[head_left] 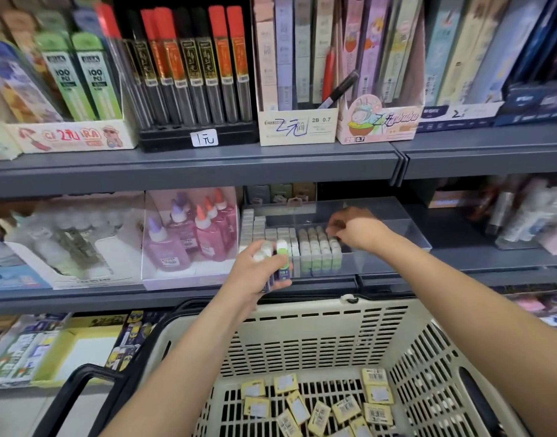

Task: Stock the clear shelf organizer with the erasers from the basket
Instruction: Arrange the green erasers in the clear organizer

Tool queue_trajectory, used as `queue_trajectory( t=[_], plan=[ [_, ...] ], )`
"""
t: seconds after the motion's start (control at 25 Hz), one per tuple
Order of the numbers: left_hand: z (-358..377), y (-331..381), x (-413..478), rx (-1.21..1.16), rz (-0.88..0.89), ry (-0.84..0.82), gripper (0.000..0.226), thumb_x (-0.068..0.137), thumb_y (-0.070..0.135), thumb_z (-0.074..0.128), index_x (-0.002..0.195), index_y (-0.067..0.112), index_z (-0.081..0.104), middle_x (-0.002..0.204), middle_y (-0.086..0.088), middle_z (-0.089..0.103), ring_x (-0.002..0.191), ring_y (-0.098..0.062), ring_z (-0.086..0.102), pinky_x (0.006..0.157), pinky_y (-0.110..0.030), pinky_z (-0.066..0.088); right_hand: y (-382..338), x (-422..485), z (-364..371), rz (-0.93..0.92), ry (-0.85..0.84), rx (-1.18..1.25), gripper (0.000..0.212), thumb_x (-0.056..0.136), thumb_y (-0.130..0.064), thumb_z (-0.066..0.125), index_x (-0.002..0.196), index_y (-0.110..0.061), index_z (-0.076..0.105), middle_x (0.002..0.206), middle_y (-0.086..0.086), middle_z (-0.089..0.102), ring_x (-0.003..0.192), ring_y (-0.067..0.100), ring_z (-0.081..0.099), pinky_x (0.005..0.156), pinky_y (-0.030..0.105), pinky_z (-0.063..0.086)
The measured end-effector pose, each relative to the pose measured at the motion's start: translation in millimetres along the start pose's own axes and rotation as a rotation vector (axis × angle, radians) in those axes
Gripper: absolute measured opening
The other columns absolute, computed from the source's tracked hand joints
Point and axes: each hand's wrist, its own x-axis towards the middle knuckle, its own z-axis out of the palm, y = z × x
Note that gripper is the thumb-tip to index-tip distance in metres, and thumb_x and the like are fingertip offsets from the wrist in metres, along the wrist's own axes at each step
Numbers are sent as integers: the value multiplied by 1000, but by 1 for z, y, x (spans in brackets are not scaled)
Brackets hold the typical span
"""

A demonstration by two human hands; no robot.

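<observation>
The clear shelf organizer (394, 230) stands on the middle shelf, its left part filled with upright rows of white and green erasers (315, 253). My left hand (255, 279) hovers in front of it, shut on a small bunch of erasers (278, 261) with white tops and green-and-purple sleeves. My right hand (353, 230) reaches into the organizer at the right end of the rows, fingers pinched on an eraser there. Below, the beige basket (327, 329) holds several yellow-wrapped erasers (321, 405) lying loose on its floor.
Glue bottles in a white display box (189, 238) stand just left of the organizer. Pencil-lead tubes and boxes (192, 80) fill the upper shelf. The basket's black handle (84, 386) juts out at lower left. The organizer's right part shows bare floor.
</observation>
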Motion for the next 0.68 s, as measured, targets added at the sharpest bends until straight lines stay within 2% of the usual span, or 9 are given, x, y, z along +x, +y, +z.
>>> queue_trajectory(
  t=[0.08,0.2,0.24,0.32,0.4,0.48,0.52,0.6,0.68],
  plan=[
    [2,-1,4,6,-6,4,60,86,0,60,139,-2,32,110,-22,59,82,-21,68,65,-34,60,-1,1,2,-52,-39,-69,25,96,-16,41,112,-13,60,124,9,59,111,30,54,95,32,43],
    [8,-1,7,19,-9,5,56,85,-2,61,136,3,38,123,-21,55,91,-24,67,65,-34,60,-5,-1,2,-79,-84,-140,28,98,-21,36,113,-12,57,124,11,56,110,30,51,88,33,42],
    [11,-2,8,26,-2,-2,50,84,-3,61,130,4,45,119,-18,56,91,-24,66,64,-34,60,-6,-4,1,-78,-60,-163,28,98,-25,36,113,-14,56,123,10,57,109,30,51,84,33,42],
    [14,-4,11,47,21,-20,25,83,-4,62,103,11,59,100,-10,60,83,-19,64,63,-32,60,-10,-16,0,-88,100,-203,29,97,-36,37,109,-18,56,114,8,60,105,29,53,74,33,39],
    [18,-6,14,88,33,-36,19,82,-3,64,87,15,60,86,-4,58,79,-16,61,62,-31,59,-15,-32,-2,-194,219,-45,32,95,-43,40,97,-19,61,93,4,65,93,25,58,68,29,37],
    [26,-8,17,119,37,-53,18,81,-1,65,87,16,60,83,-2,59,76,-15,60,60,-29,58,-21,-47,-5,-289,167,239,28,91,-42,50,88,-21,67,78,-5,65,78,14,61,67,24,39],
    [30,-10,19,128,41,-65,18,81,0,66,88,16,61,83,-2,60,74,-13,60,59,-27,58,-22,-52,-6,-308,121,302,22,89,-40,56,89,-22,69,76,-10,64,74,7,60,68,22,40],
    [37,-14,22,116,48,-72,14,82,5,68,90,16,62,85,-2,63,75,-11,62,59,-25,56,-15,-52,-11,-279,80,353,12,85,-34,64,86,-23,69,74,-14,65,66,-2,58,67,17,41],
    [38,-14,26,78,48,-34,11,84,10,66,91,17,62,89,-4,66,78,-11,65,59,-25,55,2,-45,-21,-185,173,413,4,84,-28,65,81,-27,67,75,-11,69,59,-8,57,61,13,43]
  ],
)
